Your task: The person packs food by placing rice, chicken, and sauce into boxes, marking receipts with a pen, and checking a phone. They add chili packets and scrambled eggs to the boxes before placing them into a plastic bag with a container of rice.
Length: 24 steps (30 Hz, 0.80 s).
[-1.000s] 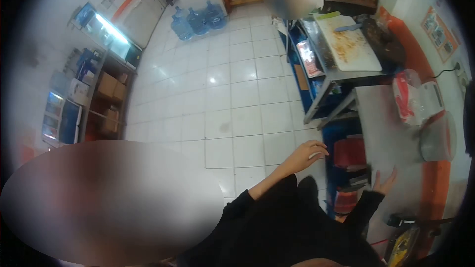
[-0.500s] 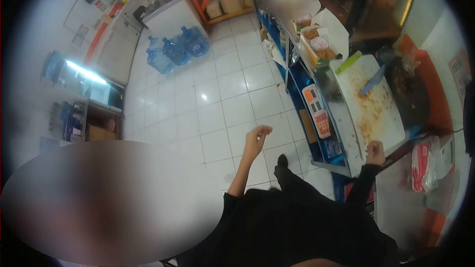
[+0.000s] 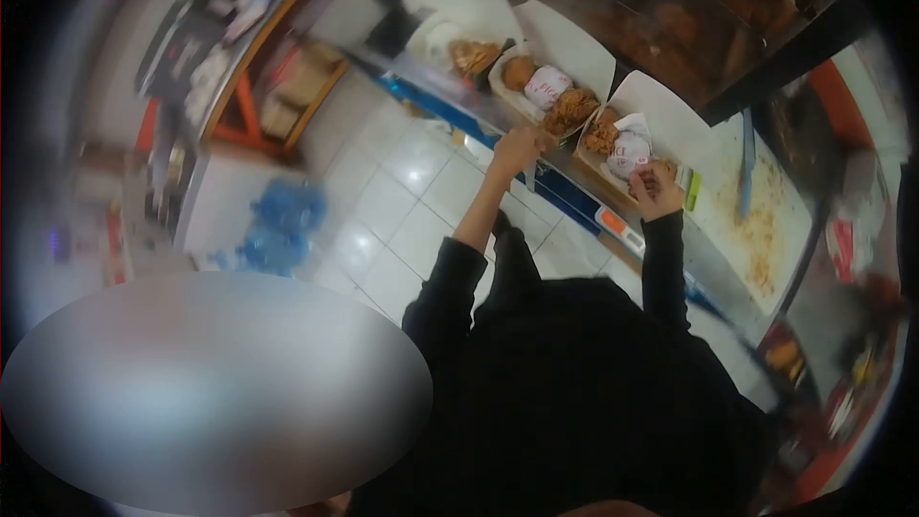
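Note:
Two open paper boxes stand side by side on the counter in front of me, the left box (image 3: 586, 38) and the right box (image 3: 670, 96). Each holds fried chicken (image 3: 572, 110) and a white paper-wrapped bundle with red print (image 3: 630, 151). My left hand (image 3: 522, 151) is at the near edge of the left box, fingers curled and smeared by motion. Just over the near edge of the right box, my right hand (image 3: 659, 190) has loosely bent fingers, slightly apart, with nothing visible in them. Part of a green-handled tool (image 3: 687, 187) shows beside it.
A crumb-covered white cutting board (image 3: 780, 239) lies to the right, with a blue-bladed knife (image 3: 747, 168) on it. More food in white paper (image 3: 469, 57) stands at far left. Glass display case (image 3: 661, 0) behind; blue water bottles (image 3: 282, 225) on the tiled floor.
My view has swung toward the counter and the food boxes are much closer. Both hands have moved from beside my body to the boxes' near edges.

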Tool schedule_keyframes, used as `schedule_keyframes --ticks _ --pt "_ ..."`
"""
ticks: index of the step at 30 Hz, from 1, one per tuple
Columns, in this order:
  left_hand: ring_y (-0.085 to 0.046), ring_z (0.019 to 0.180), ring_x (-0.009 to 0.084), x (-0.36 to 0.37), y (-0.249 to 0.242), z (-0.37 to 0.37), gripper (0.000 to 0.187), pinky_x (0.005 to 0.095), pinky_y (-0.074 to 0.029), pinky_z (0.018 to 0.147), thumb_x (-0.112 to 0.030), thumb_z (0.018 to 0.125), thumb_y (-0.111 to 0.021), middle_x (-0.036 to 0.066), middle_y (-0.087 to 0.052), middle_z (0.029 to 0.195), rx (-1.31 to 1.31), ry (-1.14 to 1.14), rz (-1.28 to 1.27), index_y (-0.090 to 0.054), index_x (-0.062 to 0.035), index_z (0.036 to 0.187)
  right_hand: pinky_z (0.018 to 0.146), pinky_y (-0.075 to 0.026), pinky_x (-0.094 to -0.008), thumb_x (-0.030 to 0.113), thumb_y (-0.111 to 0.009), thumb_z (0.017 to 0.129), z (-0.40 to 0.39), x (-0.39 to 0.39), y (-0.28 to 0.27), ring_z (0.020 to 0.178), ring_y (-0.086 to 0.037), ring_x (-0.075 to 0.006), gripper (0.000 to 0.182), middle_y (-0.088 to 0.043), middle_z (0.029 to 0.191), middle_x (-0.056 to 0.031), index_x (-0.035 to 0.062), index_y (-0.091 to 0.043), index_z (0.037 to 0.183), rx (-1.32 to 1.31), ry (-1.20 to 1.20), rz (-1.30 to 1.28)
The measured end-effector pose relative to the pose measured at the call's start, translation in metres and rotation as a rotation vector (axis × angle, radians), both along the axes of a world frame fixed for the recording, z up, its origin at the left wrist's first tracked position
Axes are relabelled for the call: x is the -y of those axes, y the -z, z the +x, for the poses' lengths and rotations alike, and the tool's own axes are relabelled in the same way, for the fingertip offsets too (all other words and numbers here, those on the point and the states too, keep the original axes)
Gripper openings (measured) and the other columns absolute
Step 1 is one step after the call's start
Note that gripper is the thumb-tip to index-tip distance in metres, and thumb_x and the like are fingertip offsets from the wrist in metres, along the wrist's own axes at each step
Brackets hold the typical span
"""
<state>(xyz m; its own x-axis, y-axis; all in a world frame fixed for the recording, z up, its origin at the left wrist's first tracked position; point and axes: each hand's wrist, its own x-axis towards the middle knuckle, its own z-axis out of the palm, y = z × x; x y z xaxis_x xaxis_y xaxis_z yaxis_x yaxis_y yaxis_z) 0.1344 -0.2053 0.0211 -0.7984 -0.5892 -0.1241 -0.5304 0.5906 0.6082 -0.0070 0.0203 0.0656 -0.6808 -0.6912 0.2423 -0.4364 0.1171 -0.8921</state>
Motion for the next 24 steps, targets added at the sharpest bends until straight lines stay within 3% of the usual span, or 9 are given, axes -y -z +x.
schedule_keyframes --ticks 1,4,8,9,11,13,15,18,24 --pt "-0.058 0.067 0.0247 0.016 -0.001 -0.012 0.013 0.0324 -0.045 0.063 -0.01 0.064 -0.052 0.008 -0.061 0.072 0.006 0.137 0.259 -0.062 -0.0081 0.073 0.05 -0.043 -0.0194 0.01 -0.058 0.074 0.009 0.003 -0.007 0.057 -0.055 -0.0079 0.01 -0.057 0.065 -0.0037 0.0039 -0.054 0.08 0.059 0.089 0.105" --pt "-0.058 0.064 0.0234 0.037 -0.04 -0.021 0.018 0.0321 -0.045 0.06 -0.01 0.064 -0.051 0.008 -0.061 0.071 -0.055 0.375 0.393 -0.061 -0.0073 0.079 0.05 -0.043 -0.0195 0.011 -0.058 0.073 0.037 0.013 -0.022 0.058 -0.056 -0.0077 0.011 -0.058 0.066 -0.0037 0.004 -0.054 0.081 0.159 0.334 0.126" --pt "-0.054 0.066 0.0258 0.073 -0.052 -0.007 0.022 0.0357 -0.042 0.06 -0.018 0.07 -0.053 0.008 -0.058 0.07 -0.35 0.092 0.039 -0.054 -0.0065 0.089 0.047 -0.041 -0.0207 0.014 -0.061 0.071 0.066 0.035 -0.021 0.054 -0.054 -0.0093 0.014 -0.058 0.066 -0.0053 0.0043 -0.056 0.08 0.201 0.586 0.21" --pt "-0.054 0.066 0.0258 0.084 -0.052 -0.006 0.022 0.0357 -0.042 0.06 -0.018 0.07 -0.053 0.008 -0.058 0.07 -0.35 0.113 0.047 -0.054 -0.0065 0.089 0.052 -0.042 -0.0259 0.016 -0.061 0.07 0.064 0.047 -0.013 0.056 -0.055 -0.0168 0.016 -0.057 0.065 -0.0077 0.0033 -0.055 0.079 0.031 0.592 0.208" --pt "-0.052 0.07 0.028 0.099 -0.052 0.006 0.022 0.0376 -0.041 0.06 -0.024 0.071 -0.055 0.009 -0.056 0.07 -0.245 -0.103 -0.704 -0.053 -0.0048 0.081 0.058 -0.043 -0.0334 0.021 -0.059 0.071 0.065 0.073 0.011 0.059 -0.055 -0.0271 0.021 -0.056 0.063 -0.0111 0.0023 -0.054 0.077 -0.175 0.597 0.265" --pt "-0.052 0.071 0.0283 0.108 -0.051 0.008 0.021 0.0382 -0.042 0.059 -0.025 0.073 -0.054 0.011 -0.055 0.069 -0.177 0.007 -0.635 -0.054 -0.0042 0.078 0.06 -0.043 -0.0358 0.025 -0.058 0.072 0.063 0.1 0.026 0.062 -0.055 -0.0298 0.023 -0.056 0.063 -0.0122 0.0022 -0.054 0.076 -0.223 0.627 0.31" --pt "-0.054 0.07 0.0289 0.115 -0.045 0.0 0.025 0.0396 -0.043 0.057 -0.029 0.075 -0.053 0.014 -0.055 0.067 -0.099 0.174 -0.608 -0.054 -0.0038 0.075 0.059 -0.044 -0.0388 0.03 -0.054 0.073 0.061 0.12 0.033 0.064 -0.056 -0.0324 0.026 -0.057 0.066 -0.0153 0.0034 -0.053 0.073 -0.142 0.653 0.813" --pt "-0.056 0.067 0.0309 0.115 -0.065 -0.01 0.024 0.0405 -0.044 0.057 -0.028 0.075 -0.053 0.015 -0.056 0.066 0.163 0.229 -0.463 -0.055 -0.0035 0.074 0.059 -0.043 -0.0411 0.035 -0.049 0.077 0.058 0.12 0.023 0.066 -0.056 -0.0322 0.03 -0.058 0.067 -0.0143 0.005 -0.054 0.077 0.02 0.733 0.734" --pt "-0.057 0.061 0.0321 0.117 -0.041 -0.039 0.012 0.0406 -0.045 0.057 -0.012 0.069 -0.052 0.017 -0.057 0.063 0.145 0.326 -0.527 -0.055 -0.0019 0.076 0.056 -0.046 -0.0425 0.023 -0.047 0.075 0.055 0.146 0.029 0.062 -0.058 -0.0333 0.02 -0.057 0.062 -0.0173 0.0069 -0.051 0.087 -0.086 0.791 0.933"
